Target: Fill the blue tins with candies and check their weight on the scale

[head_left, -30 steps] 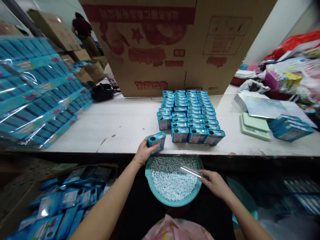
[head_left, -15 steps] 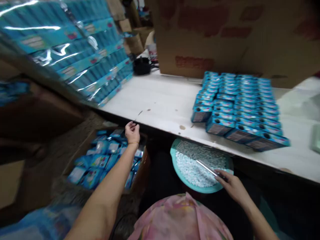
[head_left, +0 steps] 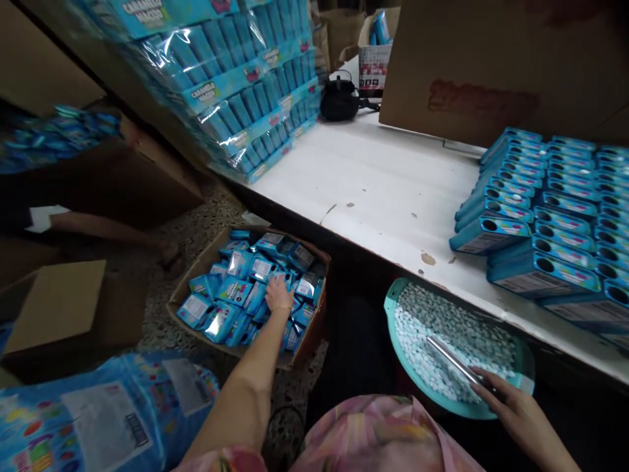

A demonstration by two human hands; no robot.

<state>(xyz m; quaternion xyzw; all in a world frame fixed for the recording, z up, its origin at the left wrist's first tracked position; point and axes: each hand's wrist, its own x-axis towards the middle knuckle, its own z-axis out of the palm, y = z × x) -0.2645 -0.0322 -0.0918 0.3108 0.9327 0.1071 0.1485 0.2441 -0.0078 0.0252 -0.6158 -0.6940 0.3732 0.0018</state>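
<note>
White, chipped benchtop (head_left: 373, 177) stands beside a brown cardboard carton (head_left: 313, 331); the left hand (head_left: 279, 293) has dropped in, glossy blue packets (head_left: 234, 290) under its fingers, grip unclear, so work apparently shifts there; the right hand (head_left: 514, 403) clamps a slim silver metal tool (head_left: 452, 360).

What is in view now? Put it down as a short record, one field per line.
Left hand: among blue packets in a carton; grip unclear
Right hand: holding a metal tool over a basin of pale pellets
Table: rows of blue boxes, a plastic-wrapped stack, a black bag
</note>
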